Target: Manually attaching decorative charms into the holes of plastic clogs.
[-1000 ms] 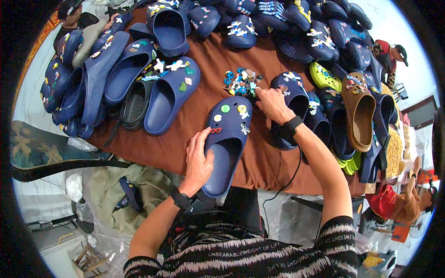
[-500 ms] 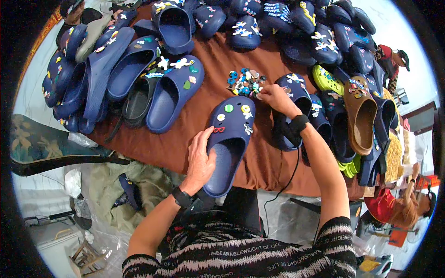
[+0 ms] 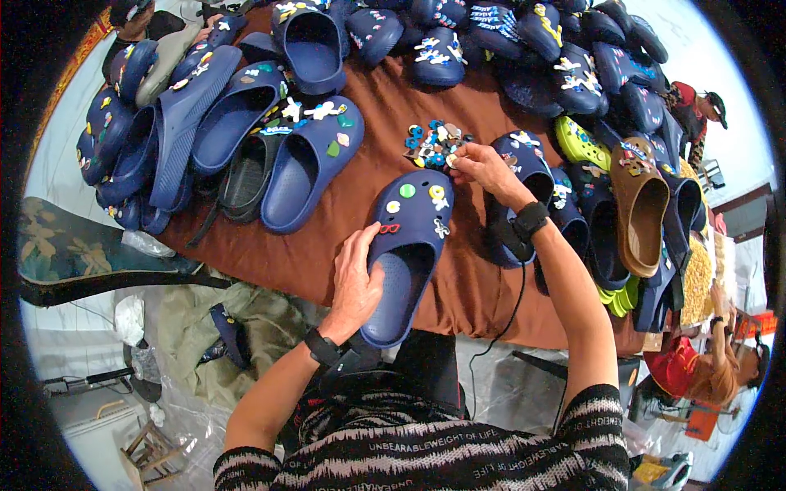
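A navy clog [image 3: 399,282] lies toe away from me near the table's front edge. Several shoe charms sit on its upper, among them a green disc [image 3: 407,191] and red glasses [image 3: 389,229]. My left hand [image 3: 358,278] is closed on the clog's left side, thumb inside the opening. Beyond the toe is a small heap of mixed charms [image 3: 436,139]. At the heap's right edge, my right hand [image 3: 485,173] pinches a small whitish charm [image 3: 451,161]; its exact shape is too small to make out.
Decorated navy clogs [image 3: 311,176] crowd the left, and more clogs [image 3: 440,59] pile up along the back. At right stand a brown clog [image 3: 639,209] and a lime-green clog [image 3: 581,141]. A black cable [image 3: 499,335] hangs over the table edge. Other people [image 3: 704,364] are at the far right.
My right hand has drawn back slightly toward me from the charm heap, and a whitish charm now shows at its fingertips. My left hand and the clog have barely moved.
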Available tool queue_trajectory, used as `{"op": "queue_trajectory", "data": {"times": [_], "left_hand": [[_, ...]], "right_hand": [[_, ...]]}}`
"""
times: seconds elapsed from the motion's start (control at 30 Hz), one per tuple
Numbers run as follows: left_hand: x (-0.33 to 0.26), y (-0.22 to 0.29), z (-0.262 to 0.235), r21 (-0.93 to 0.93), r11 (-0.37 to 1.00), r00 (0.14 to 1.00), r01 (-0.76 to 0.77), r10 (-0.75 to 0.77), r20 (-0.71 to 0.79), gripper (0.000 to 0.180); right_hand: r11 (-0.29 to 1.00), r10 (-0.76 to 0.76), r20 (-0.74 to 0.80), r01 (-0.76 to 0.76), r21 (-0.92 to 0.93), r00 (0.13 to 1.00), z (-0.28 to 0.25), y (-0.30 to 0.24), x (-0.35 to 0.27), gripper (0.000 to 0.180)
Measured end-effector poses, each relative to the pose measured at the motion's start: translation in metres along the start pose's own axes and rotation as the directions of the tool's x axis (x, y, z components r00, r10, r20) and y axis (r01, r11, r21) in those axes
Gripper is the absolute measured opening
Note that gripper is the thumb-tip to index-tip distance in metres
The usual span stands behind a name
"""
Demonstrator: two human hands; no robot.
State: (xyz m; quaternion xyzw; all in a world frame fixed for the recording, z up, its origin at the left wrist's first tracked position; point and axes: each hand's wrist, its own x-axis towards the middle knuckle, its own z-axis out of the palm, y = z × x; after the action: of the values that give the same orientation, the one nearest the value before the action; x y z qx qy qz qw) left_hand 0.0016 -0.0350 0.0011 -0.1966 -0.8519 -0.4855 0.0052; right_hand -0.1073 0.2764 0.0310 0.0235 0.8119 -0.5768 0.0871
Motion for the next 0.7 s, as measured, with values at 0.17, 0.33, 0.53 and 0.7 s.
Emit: {"op": "queue_trajectory", "data": {"times": [0.17, 0.33, 0.53, 0.7], "left_hand": [[-0.001, -0.001, -0.001, -0.006, 1.000, 1.000, 0.001, -0.001, -0.005, 0.060], [0.000, 0.000, 0.000, 0.003, 1.000, 1.000, -0.003, 0.003, -0.012, 0.060], [-0.001, -0.003, 0.001, 0.003, 1.000, 1.000, -0.003, 0.003, -0.018, 0.061], [-0.001, -0.003, 0.000, 0.007, 1.000, 1.000, -0.012, 0.012, -0.015, 0.061]], "right_hand": [[0.944, -0.157, 0.011, 0.154, -0.290, 0.988, 0.018, -0.021, 0.004, 0.026], [0.864, -0.229, 0.072, 0.237, -0.444, 0.971, 0.027, -0.026, 0.007, 0.028], [0.840, -0.218, 0.127, 0.252, -0.481, 0.968, 0.025, -0.034, 0.005, 0.027], [0.860, -0.211, 0.049, 0.209, -0.466, 0.976, 0.021, -0.019, 0.013, 0.025]]}}
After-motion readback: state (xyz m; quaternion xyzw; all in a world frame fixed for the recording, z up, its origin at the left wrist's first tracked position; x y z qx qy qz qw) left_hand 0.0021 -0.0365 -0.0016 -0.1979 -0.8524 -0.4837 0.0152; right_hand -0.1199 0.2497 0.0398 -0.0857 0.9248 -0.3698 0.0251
